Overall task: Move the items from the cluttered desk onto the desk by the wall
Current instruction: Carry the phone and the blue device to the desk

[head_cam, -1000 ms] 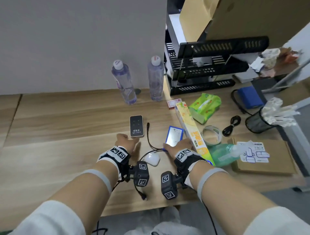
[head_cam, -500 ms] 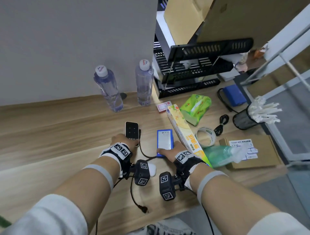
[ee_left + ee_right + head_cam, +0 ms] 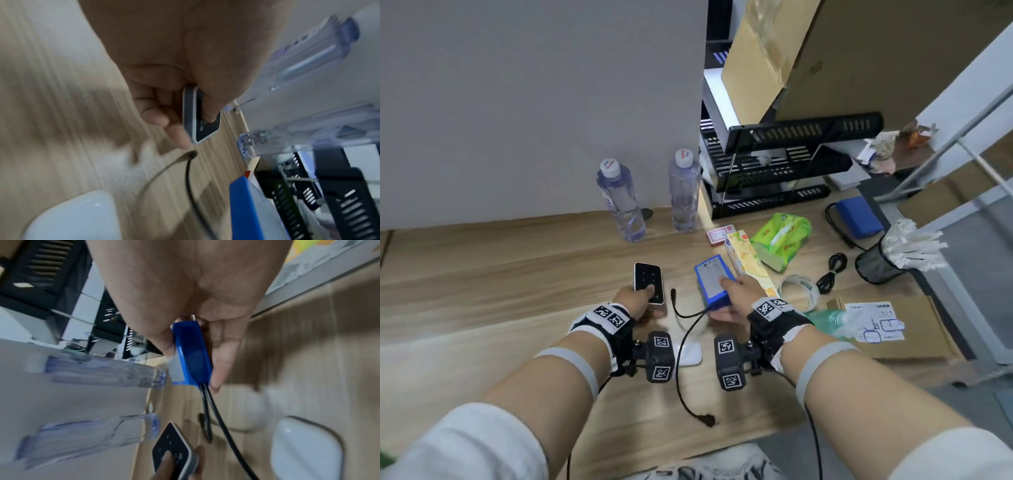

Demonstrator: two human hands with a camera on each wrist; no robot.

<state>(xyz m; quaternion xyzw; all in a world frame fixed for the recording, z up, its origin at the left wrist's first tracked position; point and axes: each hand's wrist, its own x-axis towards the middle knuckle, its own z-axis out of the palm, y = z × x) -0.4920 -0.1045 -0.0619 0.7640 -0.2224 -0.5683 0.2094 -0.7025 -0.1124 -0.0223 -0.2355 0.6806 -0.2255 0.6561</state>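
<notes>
My left hand [image 3: 637, 299] grips a small black keypad device [image 3: 649, 282] with a white rim, thumb on its face and fingers beneath; the left wrist view shows the same device [image 3: 202, 116] pinched above the wooden desk [image 3: 500, 274]. My right hand [image 3: 738, 296] holds a blue battery pack [image 3: 712, 279] with a grey label, thumb on top. Two black cables [image 3: 213, 412] hang from the pack [image 3: 191, 353] down toward the desk; one plug [image 3: 707, 419] lies near the front edge.
A white mouse [image 3: 690, 353] lies between my wrists. Two water bottles [image 3: 621, 202] stand at the wall. To the right are a yellow box [image 3: 748, 260], green tissue pack [image 3: 780, 238], tape roll [image 3: 799, 287], black tray rack [image 3: 774, 171], mesh cup [image 3: 876, 269] and cardboard [image 3: 893, 329].
Both hands have closed around their items and raised them off the desk: the left one the keypad device, the right one the blue pack, whose cables now trail.
</notes>
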